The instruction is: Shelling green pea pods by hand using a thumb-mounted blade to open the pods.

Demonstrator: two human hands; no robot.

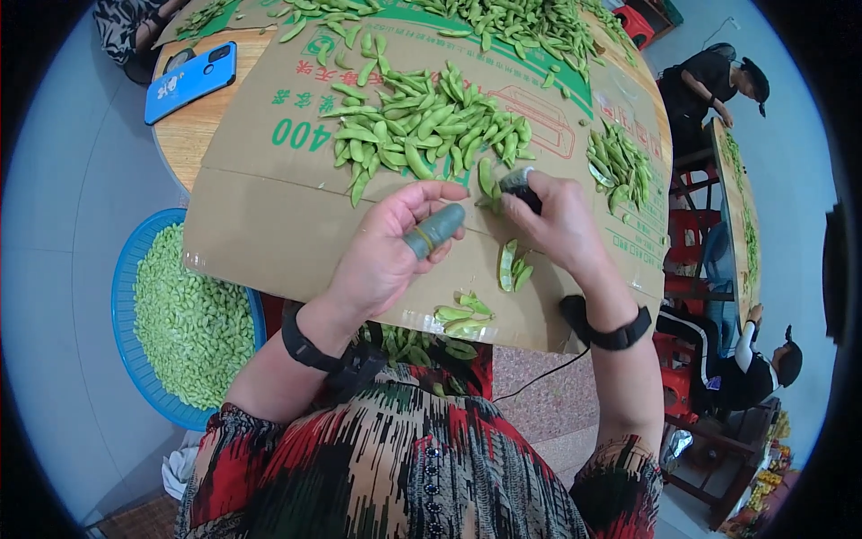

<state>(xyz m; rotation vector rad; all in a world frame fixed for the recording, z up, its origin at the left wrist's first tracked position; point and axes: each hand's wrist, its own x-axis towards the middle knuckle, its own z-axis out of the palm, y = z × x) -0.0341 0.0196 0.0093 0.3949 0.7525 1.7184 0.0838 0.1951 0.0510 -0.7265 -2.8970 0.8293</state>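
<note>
My right hand (561, 216) pinches a green soybean pod (488, 180) at its fingertips, with dark covers on its thumb and finger. To its left is my left hand (382, 242), palm partly turned up and fingers curled. A grey-green cover with a yellow band sits on its thumb; whatever lies inside the fingers is hidden. Just beyond both hands spreads a heap of whole pods (431, 121) on a flattened cardboard sheet (260, 216). A few opened, flat-looking pods (512, 267) rest below my right hand, and more husks (464, 314) lie near the cardboard's front edge.
A blue basket (126, 296) full of shelled beans (193, 314) stands lower left. On the wooden table (202, 117) lies a blue phone (191, 81). More pods (620, 166) are at the right, and a larger pile (521, 27) is farther back. Two people sit at another table (741, 216).
</note>
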